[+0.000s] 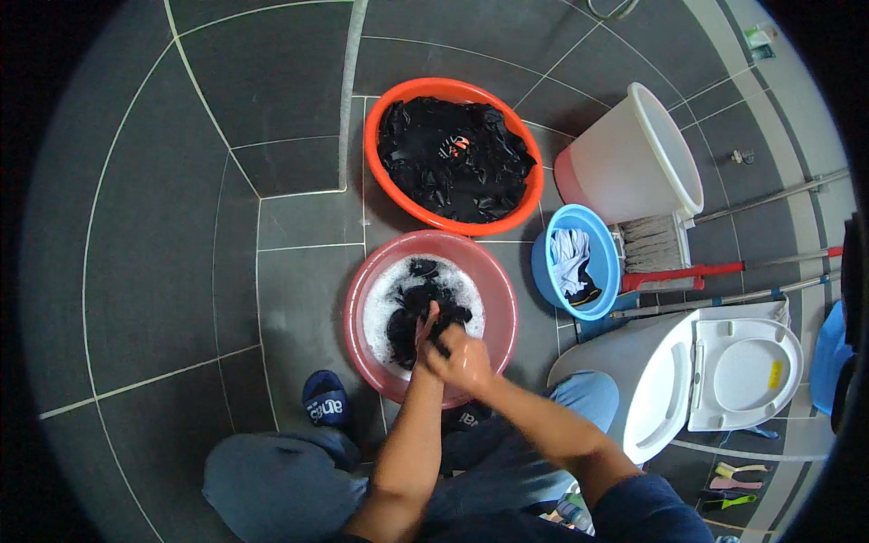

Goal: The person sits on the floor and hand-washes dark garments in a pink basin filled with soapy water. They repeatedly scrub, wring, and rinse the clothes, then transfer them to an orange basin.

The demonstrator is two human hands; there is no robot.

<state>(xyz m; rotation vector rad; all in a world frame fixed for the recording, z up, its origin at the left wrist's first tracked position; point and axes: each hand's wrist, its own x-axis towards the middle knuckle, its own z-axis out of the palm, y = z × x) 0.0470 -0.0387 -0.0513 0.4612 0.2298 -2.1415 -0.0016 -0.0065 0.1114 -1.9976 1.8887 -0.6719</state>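
A pink basin of white suds stands on the floor before me, with a black garment bunched up in it. Over the basin my two hands are close together on the wet cloth. My right hand is closed round a fold of it, knuckles up. Beside it, my left hand grips the same garment, its thumb upward and its fingers partly hidden by the cloth. Part of the garment lies in the foam beyond my hands.
Beyond stands an orange basin full of black clothes. To the right are a blue basin with white and dark clothes, a tall white bucket, a mop and a toilet. A slipper shows at my left foot.
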